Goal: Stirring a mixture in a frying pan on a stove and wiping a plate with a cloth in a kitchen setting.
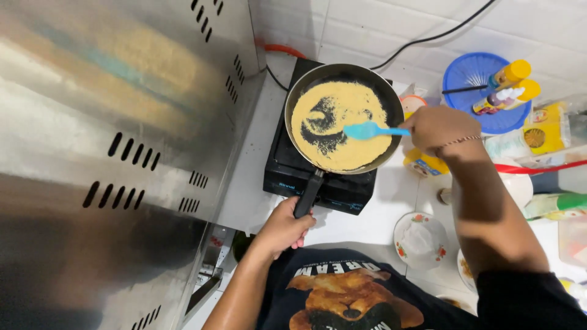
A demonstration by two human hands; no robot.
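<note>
Left hand [282,227] wrapped around pan [391,110] handle; my right hand [438,127] pinches blue spatula [370,130], blade over the yellow crumbs [348,153].

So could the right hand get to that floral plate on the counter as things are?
Probably yes. The right hand holds a blue spatula over the pan, and the floral plate lies uncovered beside that forearm with nothing between them.
</note>
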